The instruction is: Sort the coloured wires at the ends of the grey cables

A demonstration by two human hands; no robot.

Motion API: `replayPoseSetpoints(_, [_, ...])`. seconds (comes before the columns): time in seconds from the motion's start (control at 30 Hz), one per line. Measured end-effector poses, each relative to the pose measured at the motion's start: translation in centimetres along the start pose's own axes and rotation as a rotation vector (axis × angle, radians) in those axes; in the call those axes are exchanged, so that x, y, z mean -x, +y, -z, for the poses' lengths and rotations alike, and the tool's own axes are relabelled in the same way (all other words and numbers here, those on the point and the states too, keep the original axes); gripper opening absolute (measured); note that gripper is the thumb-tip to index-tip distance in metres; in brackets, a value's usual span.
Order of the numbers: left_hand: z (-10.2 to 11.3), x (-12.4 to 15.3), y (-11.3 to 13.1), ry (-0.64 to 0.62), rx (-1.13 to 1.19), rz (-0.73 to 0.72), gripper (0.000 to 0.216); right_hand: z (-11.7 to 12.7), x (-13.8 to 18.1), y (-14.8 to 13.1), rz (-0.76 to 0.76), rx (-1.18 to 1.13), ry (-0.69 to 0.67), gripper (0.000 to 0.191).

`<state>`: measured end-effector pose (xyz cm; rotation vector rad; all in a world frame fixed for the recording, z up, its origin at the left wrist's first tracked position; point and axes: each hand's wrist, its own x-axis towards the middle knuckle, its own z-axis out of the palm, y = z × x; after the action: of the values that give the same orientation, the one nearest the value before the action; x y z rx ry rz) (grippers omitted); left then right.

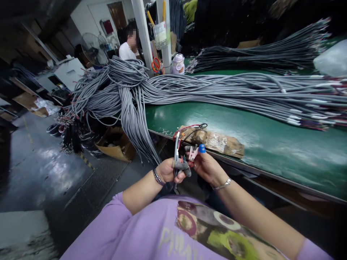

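Note:
My left hand (pixel 169 170) is closed round a grey cable (pixel 176 150) that stands upright, its thumb and finger wrapped in grey tape. Coloured thin wires fan out of the cable's stripped end, some looping red towards the table edge. My right hand (pixel 207 167) is closed on a small pink-and-metal cutter (pixel 193 153) held right beside those wires; one fingertip wears a blue cap (pixel 202 148). Both hands hover just in front of the green table (pixel 257 141).
A big bundle of grey cables (pixel 217 90) lies across the table and spills over its left end. A taped cardboard pad (pixel 217 141) sits at the table edge. Cardboard boxes (pixel 115 144) stand on the floor. Another person (pixel 128 45) sits far back by a white post.

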<state>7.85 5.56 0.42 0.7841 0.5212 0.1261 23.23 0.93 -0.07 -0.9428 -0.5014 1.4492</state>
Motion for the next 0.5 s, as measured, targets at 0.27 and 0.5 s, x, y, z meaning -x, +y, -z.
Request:
replayPoseSetpoints(0.27, [0.16,-0.35,-0.16,0.023,-0.021,0.020,0.030,-0.12,-0.37,0.09,0.057,-0.083,0.039,0.043])
replayPoseSetpoints(0.5, [-0.18,-0.28,-0.11,0.039,0.013,-0.017,0.027,-0.36,0.15,-0.12,-0.022,-0.125,0.007,0.046])
